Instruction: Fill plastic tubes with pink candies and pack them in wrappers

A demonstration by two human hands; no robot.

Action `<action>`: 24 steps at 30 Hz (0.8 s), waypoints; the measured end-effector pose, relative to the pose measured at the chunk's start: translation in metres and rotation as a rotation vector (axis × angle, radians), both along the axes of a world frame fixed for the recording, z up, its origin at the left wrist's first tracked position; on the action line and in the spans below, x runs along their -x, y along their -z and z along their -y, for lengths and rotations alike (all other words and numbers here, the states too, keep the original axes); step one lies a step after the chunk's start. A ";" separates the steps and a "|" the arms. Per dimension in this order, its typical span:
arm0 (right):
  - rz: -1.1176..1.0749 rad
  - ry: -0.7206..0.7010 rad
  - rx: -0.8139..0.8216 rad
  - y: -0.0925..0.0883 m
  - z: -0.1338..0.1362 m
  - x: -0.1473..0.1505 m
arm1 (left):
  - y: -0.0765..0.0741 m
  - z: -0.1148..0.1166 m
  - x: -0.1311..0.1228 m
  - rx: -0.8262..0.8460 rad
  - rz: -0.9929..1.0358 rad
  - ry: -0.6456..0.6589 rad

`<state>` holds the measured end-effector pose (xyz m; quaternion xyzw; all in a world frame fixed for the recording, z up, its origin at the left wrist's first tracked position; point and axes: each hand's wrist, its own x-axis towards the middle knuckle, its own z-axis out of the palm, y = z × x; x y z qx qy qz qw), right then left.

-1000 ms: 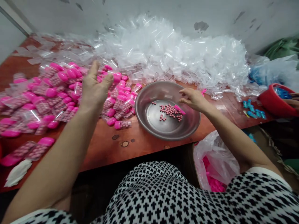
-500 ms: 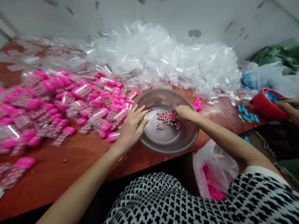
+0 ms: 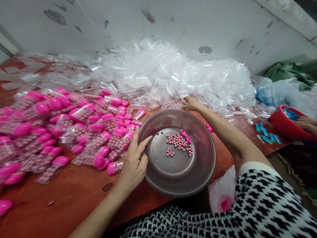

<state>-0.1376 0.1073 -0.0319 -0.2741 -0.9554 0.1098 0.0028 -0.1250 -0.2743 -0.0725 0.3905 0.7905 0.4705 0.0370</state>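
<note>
A round metal basin [image 3: 158, 178] stands in front of me with small pinkish balls [image 3: 177, 140] lying on its bottom. Among them, toward the right, rests a bright pink double-ended piece [image 3: 185, 136] that looks like a small scoop. My left hand [image 3: 135, 162] is at the basin's left rim, fingers apart and holding nothing. Past the basin's far rim, my right hand [image 3: 192, 103] reaches to the near edge of a heap of clear plastic cases [image 3: 168, 76]. Its fingers are stretched out, and I see nothing held in them.
Many filled clear packs with pink caps [image 3: 81, 132] cover the left of the red table [image 3: 74, 201]. At right are blue pieces [image 3: 266, 132] and a red bowl [image 3: 282, 122] with another person's hand [image 3: 307, 124] at it. Below hangs a plastic bag [image 3: 221, 191].
My right hand has left the basin and moved away to the clear cases, leaving the pink piece among the balls. My left hand stays beside the left rim. The view has shifted.
</note>
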 end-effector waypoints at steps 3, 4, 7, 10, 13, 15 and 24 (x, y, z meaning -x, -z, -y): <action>-0.030 -0.040 0.051 0.024 -0.009 0.018 | 0.000 -0.001 0.000 0.002 -0.014 0.007; -0.048 -0.046 0.062 0.028 -0.010 0.021 | 0.001 -0.001 0.000 0.000 -0.022 0.010; -0.133 -0.033 0.085 0.031 -0.012 0.022 | 0.003 -0.001 -0.001 -0.001 -0.044 0.012; -0.243 -0.010 0.111 0.018 -0.009 0.006 | 0.000 0.000 -0.001 0.011 -0.098 -0.010; -0.441 -0.039 0.413 -0.005 0.012 -0.023 | -0.011 -0.005 0.000 -0.020 -0.204 -0.047; -0.555 -0.087 0.758 -0.021 0.040 -0.045 | -0.021 -0.013 0.003 -0.088 -0.173 -0.008; -0.538 -0.250 1.050 -0.044 0.161 -0.109 | -0.046 -0.058 -0.009 -0.596 0.907 0.182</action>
